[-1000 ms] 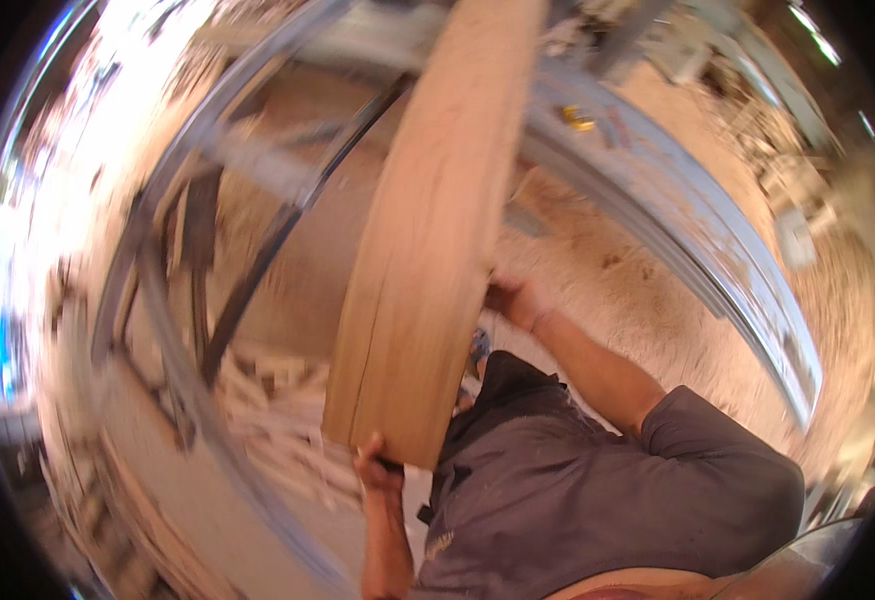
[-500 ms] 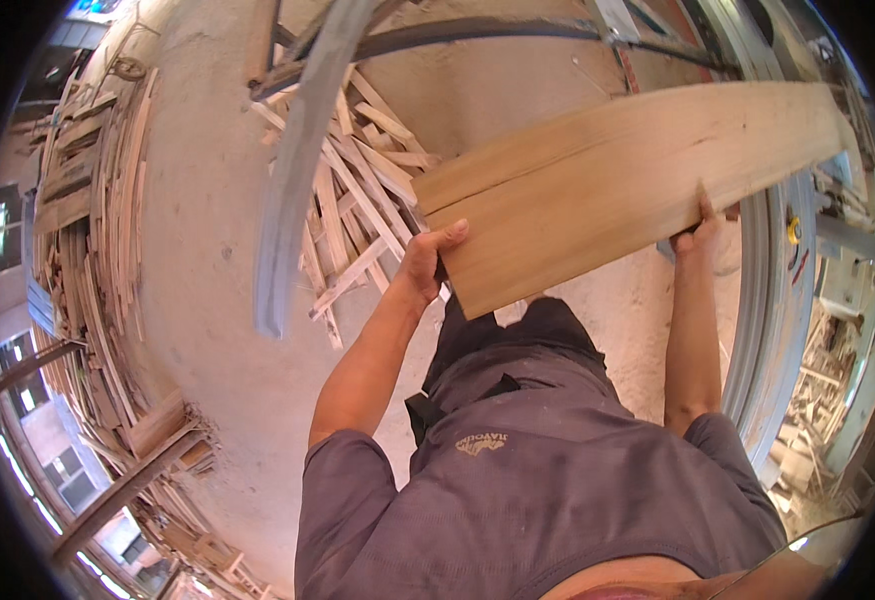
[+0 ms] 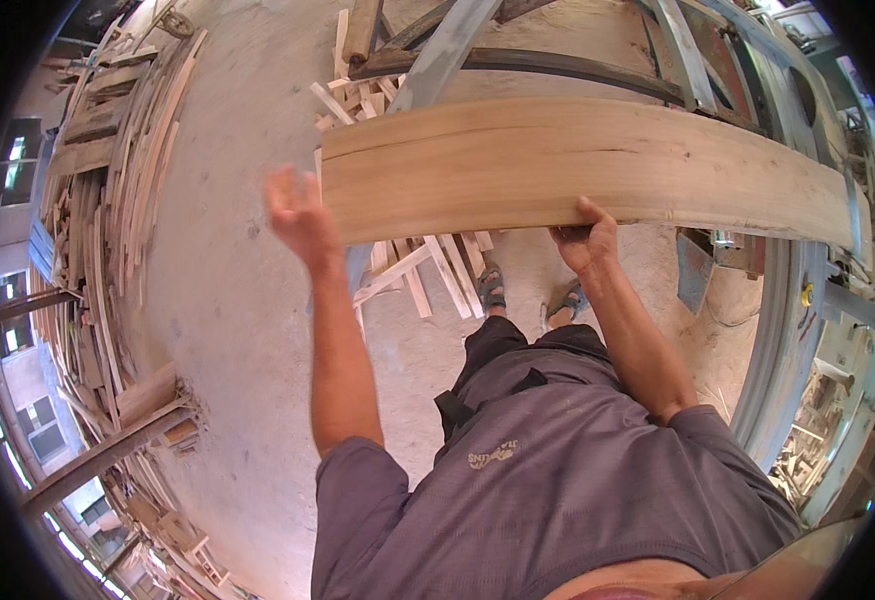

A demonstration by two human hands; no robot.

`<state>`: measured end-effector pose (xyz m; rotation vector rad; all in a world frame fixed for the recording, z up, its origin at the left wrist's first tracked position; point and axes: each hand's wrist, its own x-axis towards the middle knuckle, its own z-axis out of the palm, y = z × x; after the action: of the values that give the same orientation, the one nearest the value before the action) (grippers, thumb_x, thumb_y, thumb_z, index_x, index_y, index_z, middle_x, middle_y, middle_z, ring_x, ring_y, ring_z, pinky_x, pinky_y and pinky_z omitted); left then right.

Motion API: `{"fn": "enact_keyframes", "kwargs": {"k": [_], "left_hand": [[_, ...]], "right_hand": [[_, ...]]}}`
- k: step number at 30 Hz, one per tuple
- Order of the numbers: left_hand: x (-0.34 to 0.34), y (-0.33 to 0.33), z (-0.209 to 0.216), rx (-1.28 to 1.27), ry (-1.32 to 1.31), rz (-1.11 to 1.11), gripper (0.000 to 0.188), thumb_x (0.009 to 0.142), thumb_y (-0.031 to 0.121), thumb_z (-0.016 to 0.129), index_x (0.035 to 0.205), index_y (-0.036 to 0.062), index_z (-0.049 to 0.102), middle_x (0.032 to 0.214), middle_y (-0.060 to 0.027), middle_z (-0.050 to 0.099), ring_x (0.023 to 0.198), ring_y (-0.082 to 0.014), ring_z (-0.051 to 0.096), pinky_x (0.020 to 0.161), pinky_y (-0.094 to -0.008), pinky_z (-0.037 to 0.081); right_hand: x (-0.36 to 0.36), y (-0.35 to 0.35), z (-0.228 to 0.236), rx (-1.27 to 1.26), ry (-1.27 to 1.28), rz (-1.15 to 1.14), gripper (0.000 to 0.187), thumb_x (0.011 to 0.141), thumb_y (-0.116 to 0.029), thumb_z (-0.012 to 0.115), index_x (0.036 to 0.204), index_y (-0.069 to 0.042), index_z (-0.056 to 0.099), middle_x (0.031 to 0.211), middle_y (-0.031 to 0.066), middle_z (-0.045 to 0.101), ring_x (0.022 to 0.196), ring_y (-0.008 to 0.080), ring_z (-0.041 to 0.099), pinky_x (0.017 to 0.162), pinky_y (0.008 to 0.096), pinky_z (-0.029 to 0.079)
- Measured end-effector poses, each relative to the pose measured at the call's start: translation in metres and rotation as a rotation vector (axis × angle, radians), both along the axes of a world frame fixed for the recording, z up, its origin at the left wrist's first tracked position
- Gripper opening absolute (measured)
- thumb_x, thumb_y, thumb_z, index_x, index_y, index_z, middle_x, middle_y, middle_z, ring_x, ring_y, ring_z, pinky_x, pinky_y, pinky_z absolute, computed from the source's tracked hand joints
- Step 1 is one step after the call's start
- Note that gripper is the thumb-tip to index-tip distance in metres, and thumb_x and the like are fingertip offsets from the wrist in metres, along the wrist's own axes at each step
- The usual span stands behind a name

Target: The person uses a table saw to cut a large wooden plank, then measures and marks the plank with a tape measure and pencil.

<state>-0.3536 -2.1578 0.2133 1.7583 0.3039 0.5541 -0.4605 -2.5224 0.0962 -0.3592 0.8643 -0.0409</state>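
Observation:
A long, wide wooden plank point(image 3: 477, 170) lies crosswise in front of me, with a dark crack near its upper left edge. My right hand point(image 3: 589, 240) grips its near edge around the middle, thumb on the upper face and fingers underneath. Just beyond the plank's left end is my left hand point(image 3: 302, 220), raised and holding nothing, its fingers apart and blurred by motion. The far right end of the plank reaches over a blue-grey metal rail point(image 3: 772, 330).
Loose wood strips point(image 3: 422, 275) lie on the floor beneath the plank. Behind it a sloping metal beam point(image 3: 447, 50) meets a dark crossbar point(image 3: 557, 65). Long stacked boards point(image 3: 147, 190) line the left side. A small yellow round object point(image 3: 807, 294) sits by the right rail.
My left hand has let go of the plank's left end and moved left. The plank has swung to lie more level across the view and shifted left, my right hand still on it.

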Motion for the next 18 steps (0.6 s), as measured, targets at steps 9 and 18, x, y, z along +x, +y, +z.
{"fn": "enact_keyframes", "kwargs": {"k": [9,18], "left_hand": [[-0.110,-0.227,-0.049,0.583,-0.020,-0.868,0.067,0.074,0.009,0.075,0.136,-0.0034,0.051,0.148,-0.0261,0.044,0.141,-0.0433,0.038,0.117,-0.0484,0.031],[-0.109,-0.413,-0.038,1.109,-0.186,-1.311,0.081,0.066,0.012,0.084,0.138,0.0006,0.048,0.159,-0.0270,0.025,0.149,-0.0456,0.019,0.121,-0.0531,0.022]], "right_hand": [[-0.083,-0.131,-0.017,0.009,-0.214,-0.013,0.038,0.087,-0.026,0.065,0.119,-0.005,0.064,0.128,0.0203,0.061,0.119,0.0365,0.056,0.108,0.0499,0.042],[-0.105,-0.351,-0.026,-0.141,-0.120,-0.545,0.038,0.088,-0.024,0.066,0.122,-0.006,0.065,0.132,0.0159,0.062,0.120,0.0346,0.057,0.109,0.0471,0.041]]}}
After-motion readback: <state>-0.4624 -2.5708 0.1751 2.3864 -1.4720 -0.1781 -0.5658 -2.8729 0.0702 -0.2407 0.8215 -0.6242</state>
